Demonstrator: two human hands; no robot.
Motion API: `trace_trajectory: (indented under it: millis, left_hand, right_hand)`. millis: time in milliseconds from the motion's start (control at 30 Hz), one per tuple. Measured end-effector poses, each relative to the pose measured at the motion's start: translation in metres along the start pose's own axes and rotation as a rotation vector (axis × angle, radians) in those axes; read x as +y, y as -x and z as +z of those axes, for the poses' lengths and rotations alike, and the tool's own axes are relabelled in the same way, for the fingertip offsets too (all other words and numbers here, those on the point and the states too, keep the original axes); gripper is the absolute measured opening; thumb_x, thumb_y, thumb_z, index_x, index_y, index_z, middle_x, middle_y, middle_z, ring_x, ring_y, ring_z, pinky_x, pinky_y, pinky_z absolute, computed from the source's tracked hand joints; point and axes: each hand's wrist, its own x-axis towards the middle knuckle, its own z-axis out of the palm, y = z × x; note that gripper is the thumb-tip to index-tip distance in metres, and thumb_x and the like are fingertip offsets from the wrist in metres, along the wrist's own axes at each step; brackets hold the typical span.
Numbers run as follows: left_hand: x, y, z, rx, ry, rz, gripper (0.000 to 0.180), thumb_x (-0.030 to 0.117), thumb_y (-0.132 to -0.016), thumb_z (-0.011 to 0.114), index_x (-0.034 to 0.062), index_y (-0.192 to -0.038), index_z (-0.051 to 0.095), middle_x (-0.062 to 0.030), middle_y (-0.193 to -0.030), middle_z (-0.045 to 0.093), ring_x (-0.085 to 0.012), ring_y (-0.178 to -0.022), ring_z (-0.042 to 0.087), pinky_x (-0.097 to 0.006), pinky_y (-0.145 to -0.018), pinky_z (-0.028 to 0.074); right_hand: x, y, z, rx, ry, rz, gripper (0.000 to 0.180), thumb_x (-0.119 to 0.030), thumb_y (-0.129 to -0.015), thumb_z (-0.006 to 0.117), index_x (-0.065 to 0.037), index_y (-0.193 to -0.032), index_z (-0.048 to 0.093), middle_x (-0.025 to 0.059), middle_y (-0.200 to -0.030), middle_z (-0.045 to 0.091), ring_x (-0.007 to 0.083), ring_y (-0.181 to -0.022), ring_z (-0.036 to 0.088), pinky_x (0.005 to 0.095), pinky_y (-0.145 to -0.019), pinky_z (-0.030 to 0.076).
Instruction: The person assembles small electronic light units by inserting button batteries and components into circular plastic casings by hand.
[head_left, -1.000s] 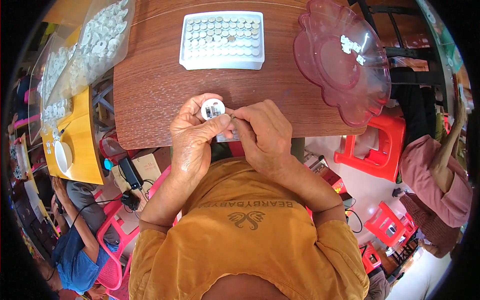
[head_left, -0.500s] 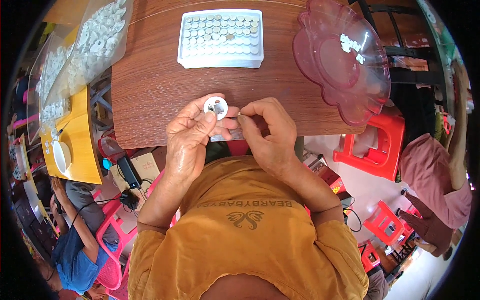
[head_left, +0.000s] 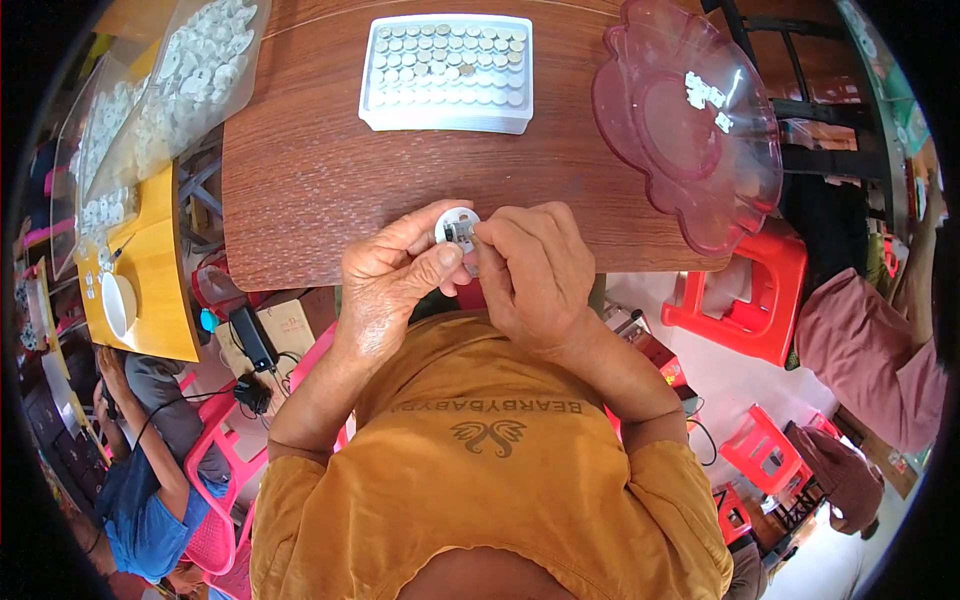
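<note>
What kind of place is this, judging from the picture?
Probably a small hand-assembly workshop: a white tray of small round parts on the wooden table, clear bags of white parts, and another person on plastic stools nearby.

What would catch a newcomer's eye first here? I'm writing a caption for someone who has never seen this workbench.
At the near edge of the brown wooden table, the left hand and right hand meet around a small white round part. Farther back, in the middle, sits a white tray of small round pieces, and to its right a scalloped pink translucent dish hangs over the table's edge.
</note>
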Motion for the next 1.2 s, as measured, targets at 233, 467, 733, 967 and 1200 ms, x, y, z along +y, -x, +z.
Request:
trace_trajectory:
  millis: [233, 467, 733, 967, 1200]
  left_hand:
    - [0.004, 0.003, -0.005, -0.063, -0.141, -0.093, 0.036, 0.011, -0.084, 0.066, -0.0009, -0.117, 0.058, -0.0049, -0.089, 0.065, -0.0066, -0.070, 0.055, -0.020, -0.062, 0.047]
    - [0.003, 0.006, -0.008, -0.077, -0.178, -0.110, 0.037, 0.013, -0.082, 0.068, 0.0003, -0.116, 0.060, -0.0015, -0.093, 0.063, -0.0054, -0.073, 0.052, -0.020, -0.066, 0.046]
    - [0.000, 0.006, -0.010, -0.106, -0.265, -0.008, 0.036, 0.011, -0.082, 0.068, -0.0008, -0.115, 0.060, -0.0017, -0.096, 0.062, -0.0054, -0.076, 0.051, -0.020, -0.069, 0.046]
    - [-0.003, 0.008, -0.010, -0.075, -0.173, -0.082, 0.036, 0.010, -0.082, 0.068, -0.0011, -0.115, 0.060, -0.0041, -0.093, 0.064, -0.0056, -0.073, 0.054, -0.019, -0.063, 0.046]
    - [-0.005, 0.004, -0.013, -0.050, -0.077, -0.126, 0.036, 0.011, -0.082, 0.068, -0.0023, -0.115, 0.060, -0.0094, -0.088, 0.067, -0.0082, -0.065, 0.057, -0.020, -0.055, 0.047]
  right_hand:
    - [-0.004, 0.001, -0.004, -0.105, 0.035, -0.018, 0.026, 0.008, -0.064, 0.067, 0.002, -0.088, 0.058, 0.0120, -0.079, 0.057, 0.0268, -0.064, 0.053, 0.0336, -0.053, 0.043]
    - [-0.004, 0.002, -0.004, -0.138, -0.021, 0.001, 0.025, 0.008, -0.064, 0.067, 0.003, -0.086, 0.057, 0.0127, -0.078, 0.056, 0.0266, -0.062, 0.052, 0.0335, -0.051, 0.042]
    - [-0.006, 0.004, -0.002, -0.167, 0.018, -0.040, 0.025, 0.009, -0.063, 0.064, 0.004, -0.086, 0.057, 0.0133, -0.078, 0.055, 0.0269, -0.061, 0.051, 0.0337, -0.050, 0.042]
    - [-0.007, 0.008, -0.002, -0.144, -0.003, 0.023, 0.027, -0.005, -0.059, 0.061, 0.003, -0.085, 0.058, 0.0105, -0.075, 0.049, 0.0244, -0.061, 0.046, 0.0338, -0.052, 0.040]
    - [-0.013, 0.009, -0.006, -0.114, -0.058, 0.153, 0.023, 0.001, -0.065, 0.066, 0.002, -0.086, 0.057, 0.0110, -0.075, 0.052, 0.0267, -0.064, 0.050, 0.0346, -0.053, 0.041]
